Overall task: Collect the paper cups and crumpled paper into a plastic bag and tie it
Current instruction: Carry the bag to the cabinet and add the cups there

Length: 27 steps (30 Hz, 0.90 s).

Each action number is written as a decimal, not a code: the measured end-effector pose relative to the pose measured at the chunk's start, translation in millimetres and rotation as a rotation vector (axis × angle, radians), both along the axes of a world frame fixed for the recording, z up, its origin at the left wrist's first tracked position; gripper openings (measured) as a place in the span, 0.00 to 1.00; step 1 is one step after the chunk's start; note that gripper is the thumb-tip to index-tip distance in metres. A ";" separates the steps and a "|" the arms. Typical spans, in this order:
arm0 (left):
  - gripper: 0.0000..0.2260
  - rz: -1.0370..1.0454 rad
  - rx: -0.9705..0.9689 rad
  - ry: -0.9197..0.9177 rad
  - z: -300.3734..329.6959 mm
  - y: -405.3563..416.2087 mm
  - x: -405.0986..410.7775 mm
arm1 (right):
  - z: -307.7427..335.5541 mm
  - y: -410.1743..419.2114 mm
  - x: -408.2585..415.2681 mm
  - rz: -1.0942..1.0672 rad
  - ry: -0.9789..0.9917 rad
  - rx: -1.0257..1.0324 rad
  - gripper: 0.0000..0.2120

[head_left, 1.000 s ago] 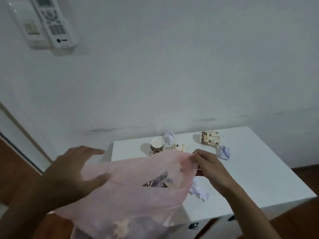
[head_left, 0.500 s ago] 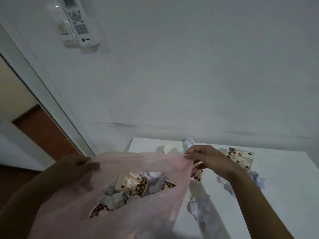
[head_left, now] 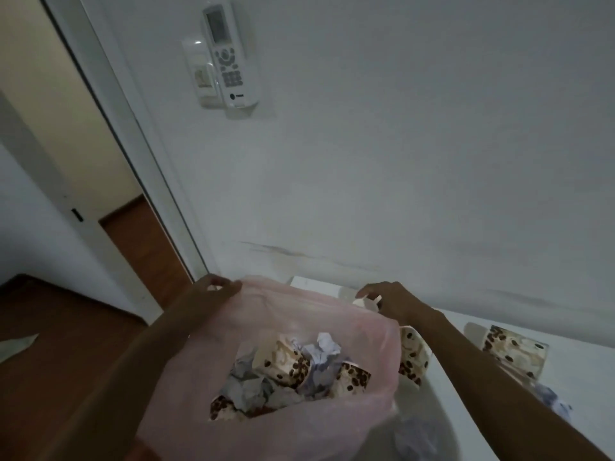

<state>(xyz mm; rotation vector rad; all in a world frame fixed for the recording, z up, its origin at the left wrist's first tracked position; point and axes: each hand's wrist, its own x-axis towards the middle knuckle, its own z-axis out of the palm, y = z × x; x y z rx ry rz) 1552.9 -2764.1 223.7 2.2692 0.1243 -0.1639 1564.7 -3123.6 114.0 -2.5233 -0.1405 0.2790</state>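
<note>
Right hand [head_left: 387,299] has let go of the translucent pink plastic bag [head_left: 293,327]; half a second ago it was pinching the bag's right rim, now it's out over the far edge of the white table [head_left: 582,387], fingers curled round a pale paper cup [head_left: 364,300] near the wall. We read that as a grasp just closing; how firm it is we can't tell, since the cup is mostly hidden by the hand and the bag rim. Left hand [head_left: 213,294] has kept its pinch on the bag's far-left rim, so the mouth is held open from one side only and sags on the right. Inside the bag: several bean-print paper cups [head_left: 286,364] and grey-white crumpled paper balls [head_left: 321,356]. Still out on the table: a bean-print cup [head_left: 411,356] touching the bag's right side, another on its side [head_left: 512,351] further right, a paper wad [head_left: 554,404] near the right forearm, another wad [head_left: 416,434] by the bag's lower right. So we're mid-collection: roughly half in, four or five items left, tying not started. Risk as we see it: a one-handed mouth may fold shut when the cup comes back.
</note>
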 end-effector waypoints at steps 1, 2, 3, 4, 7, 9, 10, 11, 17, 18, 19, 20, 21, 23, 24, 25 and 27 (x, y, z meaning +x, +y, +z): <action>0.06 -0.003 -0.054 -0.049 -0.1 0.6 1.4 | 1.3 0.5 -2.2 -0.043 -0.029 0.029 0.24; 0.06 -0.021 -0.118 -0.100 3.0 2.2 -0.3 | 4.7 -0.2 -5.1 -0.102 -0.072 0.070 0.24; 0.06 -0.045 -0.132 -0.156 2.6 6.2 1.3 | 11.8 -0.7 -8.4 -0.174 -0.131 0.127 0.25; 0.06 -0.067 -0.121 -0.210 5.7 8.6 0.4 | 24.1 -0.4 -12.7 -0.255 -0.201 0.196 0.25; 0.03 -0.095 -0.127 -0.173 10.9 9.7 5.9 | 77.7 3.6 -33.3 -0.486 -0.431 0.446 0.22; 0.05 -0.054 -0.099 -0.078 10.7 9.0 17.2 | 117.6 15.2 -56.8 -0.512 -0.569 0.582 0.20; 0.07 -0.034 -0.058 -0.014 10.8 9.1 21.8 | 133.3 23.9 -68.9 -0.464 -0.601 0.635 0.20; 0.08 -0.031 -0.038 0.034 6.9 11.0 29.0 | 146.2 34.2 -80.6 -0.383 -0.599 0.672 0.20; 0.06 -0.154 -0.156 0.180 3.2 9.1 39.5 | 142.0 102.0 -103.3 0.215 -0.281 0.336 0.28; 0.06 -0.149 -0.093 0.132 4.3 10.1 39.0 | 135.1 108.5 -102.6 0.278 -0.229 0.237 0.31; 0.06 -0.162 -0.052 0.063 1.6 12.5 42.5 | 128.8 111.1 -101.9 0.315 -0.211 0.157 0.33; 0.05 -0.212 -0.046 -0.006 2.3 14.1 45.4 | 123.5 110.3 -100.3 0.301 -0.233 0.121 0.33; 0.05 -0.305 -0.066 -0.072 3.1 16.8 49.5 | 119.7 107.0 -98.8 0.241 -0.302 0.077 0.33; 0.05 -0.582 -0.043 -0.095 11.0 22.6 49.7 | 112.1 95.7 -94.1 0.090 -0.471 -0.131 0.38; 0.12 -0.704 0.057 -0.054 16.4 26.4 48.9 | 110.1 87.9 -91.7 0.026 -0.432 -0.256 0.41; 0.20 -0.803 0.202 -0.026 20.7 29.1 48.8 | 108.4 80.3 -89.1 -0.032 -0.264 -0.344 0.44; 0.25 -0.847 0.486 -0.054 19.4 32.6 52.4 | 101.4 67.2 -82.4 -0.093 0.139 -0.416 0.40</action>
